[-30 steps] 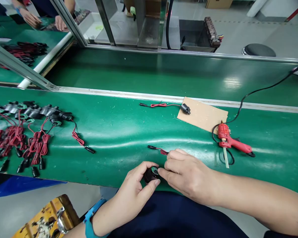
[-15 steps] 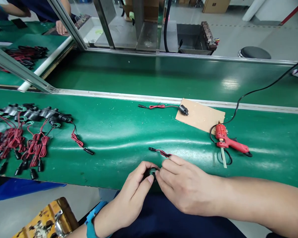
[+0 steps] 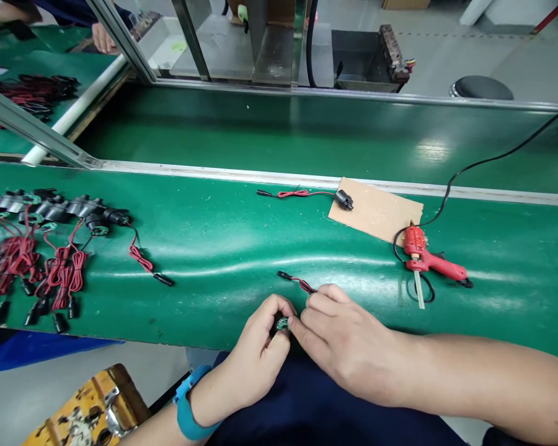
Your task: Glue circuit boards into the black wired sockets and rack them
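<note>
- Step in hand: looks like detail work on the small green-faced part (image 3: pixel 283 323), at the near edge of the surface (image 3: pixel 204 285)
- Left grip (image 3: pixel 260 350): closed around the part, thumb and fingers curled
- Right grip (image 3: pixel 339 334): fingers bent, tips at the part's right side — can't tell if they pinch anything
- Red-and-black lead (image 3: pixel 303 284) runs in under the right grip
- Next move, my read: calls for a steady left, small fingertip adjustments — no tug on the lead

Bare left hand (image 3: pixel 260 347), bare right hand (image 3: pixel 344 341), and there it is, a wide, vivid blue band (image 3: pixel 193 418) wrapped round the left wrist, with deep navy clothing (image 3: pixel 325 415) spreading across the lap
</note>
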A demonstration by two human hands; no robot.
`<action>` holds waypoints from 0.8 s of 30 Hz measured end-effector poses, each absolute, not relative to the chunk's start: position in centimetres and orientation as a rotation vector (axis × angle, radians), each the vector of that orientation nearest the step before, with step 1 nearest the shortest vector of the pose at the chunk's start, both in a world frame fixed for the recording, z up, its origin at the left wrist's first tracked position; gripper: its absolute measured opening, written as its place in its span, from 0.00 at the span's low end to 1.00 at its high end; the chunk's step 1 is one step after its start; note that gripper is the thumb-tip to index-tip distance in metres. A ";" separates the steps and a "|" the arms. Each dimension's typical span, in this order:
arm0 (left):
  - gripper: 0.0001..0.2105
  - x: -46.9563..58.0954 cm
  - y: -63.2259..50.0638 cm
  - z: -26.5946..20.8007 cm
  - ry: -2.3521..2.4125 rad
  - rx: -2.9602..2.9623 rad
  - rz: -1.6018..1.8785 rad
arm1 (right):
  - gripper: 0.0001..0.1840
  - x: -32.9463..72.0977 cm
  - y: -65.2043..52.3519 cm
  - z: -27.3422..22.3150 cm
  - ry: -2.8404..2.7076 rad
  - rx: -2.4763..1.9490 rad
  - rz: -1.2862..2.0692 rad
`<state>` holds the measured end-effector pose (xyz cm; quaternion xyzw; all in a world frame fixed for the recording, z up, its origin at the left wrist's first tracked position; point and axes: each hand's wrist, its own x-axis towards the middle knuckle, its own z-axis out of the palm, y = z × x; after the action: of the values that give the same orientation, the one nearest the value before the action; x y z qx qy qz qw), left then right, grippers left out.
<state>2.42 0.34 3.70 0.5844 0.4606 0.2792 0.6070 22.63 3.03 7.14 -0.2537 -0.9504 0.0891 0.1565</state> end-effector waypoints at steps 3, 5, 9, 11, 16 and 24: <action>0.08 2.5 0.4 3.7 1.067 1.360 0.654 | 0.12 23.2 3.5 7.5 -2.651 -0.803 0.411; 0.08 2.6 0.4 3.8 1.075 1.374 0.648 | 0.14 23.4 3.7 7.8 -2.650 -0.787 0.450; 0.07 2.7 0.5 3.9 1.113 1.396 0.611 | 0.18 23.2 3.7 8.3 -2.712 -0.681 0.236; 0.08 2.8 0.5 3.9 1.129 1.395 0.610 | 0.18 23.1 3.6 8.4 -2.739 -0.605 0.126; 0.09 3.1 0.6 3.7 1.126 1.307 0.693 | 0.17 23.2 3.7 8.2 -2.743 -0.535 0.042; 0.14 3.1 -0.1 3.4 1.050 1.149 0.862 | 0.21 22.5 2.7 5.8 -2.467 -0.919 0.434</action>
<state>3.08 -0.11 3.41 0.5017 0.4585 0.3764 0.6296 22.53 2.75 5.82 -0.3347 -0.8989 0.1582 0.2345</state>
